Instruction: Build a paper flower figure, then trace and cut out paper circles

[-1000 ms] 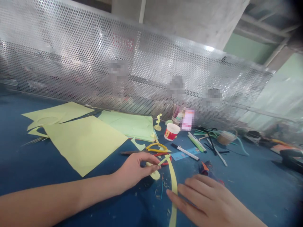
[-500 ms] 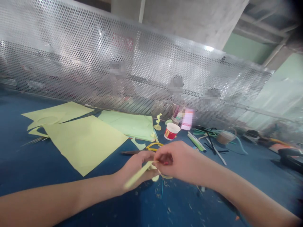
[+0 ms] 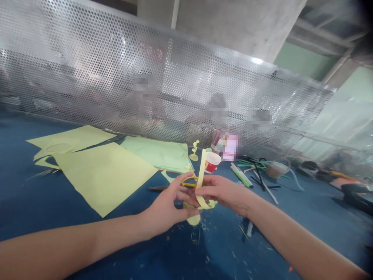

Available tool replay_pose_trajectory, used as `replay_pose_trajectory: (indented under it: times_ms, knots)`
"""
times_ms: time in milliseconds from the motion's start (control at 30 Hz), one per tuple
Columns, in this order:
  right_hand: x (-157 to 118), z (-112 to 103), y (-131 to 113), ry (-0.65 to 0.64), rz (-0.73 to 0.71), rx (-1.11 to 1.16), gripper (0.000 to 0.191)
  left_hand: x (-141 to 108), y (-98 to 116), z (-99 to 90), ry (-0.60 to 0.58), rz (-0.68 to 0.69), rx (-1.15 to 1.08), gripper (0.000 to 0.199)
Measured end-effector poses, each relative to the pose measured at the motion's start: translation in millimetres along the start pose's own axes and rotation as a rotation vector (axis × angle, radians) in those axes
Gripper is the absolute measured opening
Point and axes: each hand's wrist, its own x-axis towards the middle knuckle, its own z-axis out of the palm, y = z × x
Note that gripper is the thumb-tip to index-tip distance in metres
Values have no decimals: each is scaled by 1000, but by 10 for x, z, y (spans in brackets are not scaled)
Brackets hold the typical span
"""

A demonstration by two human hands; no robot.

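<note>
A narrow pale yellow paper strip [image 3: 201, 171] stands up between my hands, its lower part bent into a curl. My right hand [image 3: 230, 192] is closed, pinching the strip from the right. From the left, my left hand [image 3: 167, 204] has its thumb and fingertips closed at the curled lower part; a bit of red shows between the hands. A round pale yellow paper piece [image 3: 194, 220] shows below my left thumb. Just behind my fingers lie scissors with yellow handles [image 3: 189, 179], partly hidden, their dark blade pointing left.
Yellow paper sheets [image 3: 105, 173] and a green paper stack [image 3: 160, 151] lie left and behind. A red and white cup [image 3: 212, 161] stands behind my hands, near a small paper twig on a disc [image 3: 194, 151]. Markers [image 3: 241, 175] lie right. A perforated metal screen [image 3: 175, 85] closes the back.
The paper strip has swung from lying leftward over my left hand to standing upright. My right hand has turned and lowered slightly, and the curled part now shows.
</note>
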Motion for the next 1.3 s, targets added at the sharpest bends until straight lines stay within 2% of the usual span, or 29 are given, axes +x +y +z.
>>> replay_pose_trajectory:
  times_ms: [100,233,400,467,633,833,967,1067,1167,1300]
  knots:
    - [-13,48,91,28,15,130,22,-3,-1,5,-12,2,-24,79]
    - [-35,112,183,106,31,216,18,-3,14,25,-32,27,-75,60]
    - [-79,163,282,177,25,297,17,0,41,29,-55,-35,-108,33]
    - [-101,172,317,205,39,328,18,4,48,22,-57,-52,-77,28]
    - [-165,169,391,179,32,429,17,27,17,10,2,-59,-39,29]
    - [-269,165,435,110,-24,495,18,44,3,15,-3,-8,-27,17]
    - [-290,130,474,174,-63,383,25,55,39,27,5,-22,-19,18]
    - [-266,62,550,262,-187,160,33,62,53,36,14,-33,-42,20]
    - [-248,2,623,277,-294,-104,41,60,60,42,10,-33,-57,18]
    - [-243,-6,641,347,-340,-300,26,61,61,50,9,-47,-77,17]
